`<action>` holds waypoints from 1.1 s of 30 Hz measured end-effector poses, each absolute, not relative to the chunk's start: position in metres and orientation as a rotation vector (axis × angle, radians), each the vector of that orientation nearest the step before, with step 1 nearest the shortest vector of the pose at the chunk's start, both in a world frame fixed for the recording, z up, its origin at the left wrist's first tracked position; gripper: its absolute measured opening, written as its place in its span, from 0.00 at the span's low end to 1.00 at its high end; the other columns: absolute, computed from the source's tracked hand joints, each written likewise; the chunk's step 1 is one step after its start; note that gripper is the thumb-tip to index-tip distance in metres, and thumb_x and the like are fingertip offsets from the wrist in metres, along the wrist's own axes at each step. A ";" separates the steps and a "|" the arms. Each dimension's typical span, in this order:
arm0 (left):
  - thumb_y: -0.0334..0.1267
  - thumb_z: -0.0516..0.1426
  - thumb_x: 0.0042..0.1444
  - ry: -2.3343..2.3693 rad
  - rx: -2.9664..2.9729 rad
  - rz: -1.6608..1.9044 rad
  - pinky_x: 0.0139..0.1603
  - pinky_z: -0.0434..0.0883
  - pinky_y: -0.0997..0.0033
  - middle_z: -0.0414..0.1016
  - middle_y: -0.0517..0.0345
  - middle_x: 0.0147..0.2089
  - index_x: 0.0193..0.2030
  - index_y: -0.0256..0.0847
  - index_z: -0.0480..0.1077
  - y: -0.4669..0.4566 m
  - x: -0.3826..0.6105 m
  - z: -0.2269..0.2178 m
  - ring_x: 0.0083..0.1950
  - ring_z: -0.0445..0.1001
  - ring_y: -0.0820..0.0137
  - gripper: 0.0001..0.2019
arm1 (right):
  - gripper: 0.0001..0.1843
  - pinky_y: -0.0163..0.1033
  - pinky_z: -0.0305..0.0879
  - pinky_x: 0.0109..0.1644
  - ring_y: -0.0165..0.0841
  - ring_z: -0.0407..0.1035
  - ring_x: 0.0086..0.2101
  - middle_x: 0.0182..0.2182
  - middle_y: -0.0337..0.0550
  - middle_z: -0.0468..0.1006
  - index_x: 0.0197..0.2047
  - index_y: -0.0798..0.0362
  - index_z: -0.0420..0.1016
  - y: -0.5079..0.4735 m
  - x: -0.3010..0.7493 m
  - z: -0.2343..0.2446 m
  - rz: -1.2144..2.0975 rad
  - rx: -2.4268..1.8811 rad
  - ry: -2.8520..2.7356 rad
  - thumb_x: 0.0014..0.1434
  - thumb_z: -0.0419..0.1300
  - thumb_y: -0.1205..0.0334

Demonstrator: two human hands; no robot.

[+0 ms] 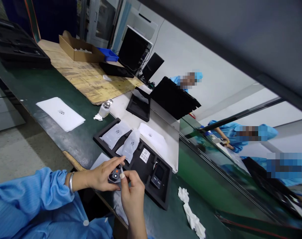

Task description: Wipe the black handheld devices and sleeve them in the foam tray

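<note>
My left hand (pixel 101 176) is closed around a small black device with an orange button (pixel 115 174), held just above the near edge of a black foam tray (pixel 163 196). My right hand (pixel 132 191) pinches a small white wipe (pixel 122 175) against the device's end. The tray holds two clear plastic bags (pixel 123 139), a white barcode label (pixel 145 155) and a black handheld unit with a screen (pixel 158 175). My sleeves are light blue, and a silver bangle (pixel 70 182) circles my left wrist.
A crumpled white cloth (pixel 192 215) lies right of the tray. A small white bottle (pixel 104 109), a white sheet (pixel 61 113), a cardboard box (pixel 77 48), more black trays (pixel 16 43) and monitors stand farther off. People in blue work beyond the partition at right.
</note>
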State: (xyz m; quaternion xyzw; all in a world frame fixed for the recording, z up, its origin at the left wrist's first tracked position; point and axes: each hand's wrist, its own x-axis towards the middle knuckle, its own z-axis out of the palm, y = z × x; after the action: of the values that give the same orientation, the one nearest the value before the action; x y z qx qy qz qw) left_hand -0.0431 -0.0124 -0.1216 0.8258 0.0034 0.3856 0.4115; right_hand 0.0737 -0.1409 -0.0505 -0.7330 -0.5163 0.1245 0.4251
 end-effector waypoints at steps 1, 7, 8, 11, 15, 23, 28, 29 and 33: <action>0.47 0.66 0.53 0.025 2.076 0.985 0.61 0.69 0.46 0.65 0.36 0.61 0.76 0.42 0.34 -0.011 -0.045 -0.122 0.61 0.68 0.50 0.54 | 0.13 0.35 0.62 0.36 0.30 0.68 0.32 0.30 0.40 0.73 0.33 0.53 0.73 -0.138 0.073 -0.040 0.314 -1.789 -1.281 0.67 0.54 0.59; 0.44 0.65 0.56 0.157 2.136 1.108 0.59 0.72 0.50 0.62 0.38 0.67 0.76 0.47 0.35 -0.008 -0.052 -0.128 0.60 0.71 0.50 0.51 | 0.12 0.34 0.62 0.37 0.29 0.66 0.32 0.29 0.38 0.71 0.32 0.54 0.72 -0.119 0.066 0.005 0.306 -1.539 -1.168 0.66 0.57 0.60; 0.43 0.63 0.57 0.190 2.128 1.102 0.57 0.74 0.53 0.64 0.40 0.66 0.76 0.47 0.36 -0.008 -0.049 -0.125 0.58 0.74 0.52 0.48 | 0.12 0.34 0.62 0.37 0.29 0.66 0.32 0.29 0.38 0.71 0.31 0.54 0.72 -0.118 0.067 0.004 0.305 -1.516 -1.132 0.66 0.57 0.59; 0.41 0.61 0.58 0.347 2.108 1.001 0.55 0.75 0.60 0.69 0.45 0.63 0.75 0.47 0.39 -0.007 -0.028 -0.103 0.56 0.76 0.56 0.45 | 0.12 0.35 0.65 0.39 0.30 0.68 0.33 0.31 0.40 0.72 0.35 0.54 0.73 -0.129 0.084 -0.015 0.230 -1.520 -0.976 0.67 0.56 0.56; 0.48 0.59 0.58 0.595 2.227 0.741 0.63 0.67 0.52 0.57 0.40 0.71 0.75 0.41 0.39 0.003 0.036 -0.051 0.67 0.65 0.47 0.45 | 0.18 0.37 0.68 0.38 0.35 0.72 0.35 0.34 0.44 0.77 0.41 0.55 0.76 -0.186 0.129 -0.071 0.025 -1.714 -0.713 0.64 0.58 0.48; 0.52 0.55 0.60 0.724 2.626 0.187 0.49 0.69 0.54 0.66 0.24 0.59 0.74 0.29 0.42 0.003 0.175 -0.033 0.52 0.74 0.43 0.45 | 0.25 0.46 0.70 0.33 0.42 0.73 0.27 0.28 0.46 0.78 0.34 0.49 0.77 -0.297 0.153 -0.196 -0.319 -2.005 -0.365 0.63 0.52 0.37; 0.44 0.58 0.59 0.457 2.757 0.303 0.59 0.62 0.48 0.65 0.34 0.61 0.75 0.42 0.45 -0.050 0.195 -0.059 0.61 0.64 0.42 0.40 | 0.22 0.40 0.69 0.36 0.37 0.72 0.31 0.29 0.44 0.76 0.34 0.51 0.75 -0.293 0.159 -0.188 -0.259 -2.005 -0.512 0.69 0.48 0.47; 0.45 0.59 0.58 0.442 2.740 0.279 0.57 0.64 0.47 0.66 0.32 0.58 0.75 0.42 0.44 -0.062 0.198 -0.065 0.59 0.66 0.41 0.42 | 0.21 0.38 0.69 0.36 0.36 0.72 0.31 0.29 0.43 0.75 0.34 0.51 0.75 -0.291 0.161 -0.184 -0.239 -2.010 -0.546 0.69 0.48 0.48; 0.46 0.64 0.50 0.541 2.597 0.131 0.47 0.68 0.47 0.68 0.23 0.52 0.75 0.29 0.43 -0.095 0.218 -0.085 0.47 0.74 0.40 0.51 | 0.19 0.35 0.67 0.35 0.33 0.71 0.30 0.29 0.41 0.74 0.35 0.51 0.74 -0.291 0.165 -0.175 -0.210 -2.025 -0.573 0.69 0.48 0.51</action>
State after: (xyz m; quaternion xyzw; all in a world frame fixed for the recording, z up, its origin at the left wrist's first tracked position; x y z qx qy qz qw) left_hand 0.2179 -0.0946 -0.0852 0.9491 0.1978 0.0478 0.2405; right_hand 0.1647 -0.2912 -0.1749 -0.8340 -0.2362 -0.0863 0.4912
